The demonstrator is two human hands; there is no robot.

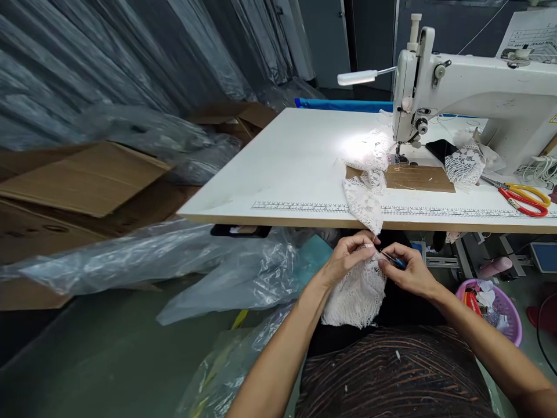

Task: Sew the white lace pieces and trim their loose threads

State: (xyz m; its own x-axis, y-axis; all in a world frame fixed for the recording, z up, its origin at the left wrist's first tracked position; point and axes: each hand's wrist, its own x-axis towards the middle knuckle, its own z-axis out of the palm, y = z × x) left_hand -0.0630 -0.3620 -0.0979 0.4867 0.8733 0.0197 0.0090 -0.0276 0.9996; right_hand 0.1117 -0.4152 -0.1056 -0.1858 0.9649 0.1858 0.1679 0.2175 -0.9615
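Observation:
In the head view, a piece of white fringed lace (354,296) hangs over my lap, just below the table's front edge. My left hand (351,255) pinches the top of this lace between thumb and fingers. Against the lace edge, my right hand (409,270) grips a small tool with a blue part, which looks like thread snips (395,260); the fingers cover most of it. More white lace (366,200) lies over the table edge above my hands and runs up toward the needle of the white sewing machine (407,110).
Red-and-yellow scissors (524,197) lie at the right of the white table (278,168). A brown cardboard piece (420,178) sits by the needle. Cardboard boxes (82,180) and plastic sheeting (243,278) crowd the left. A purple basket (514,319) with scraps stands on the floor at right.

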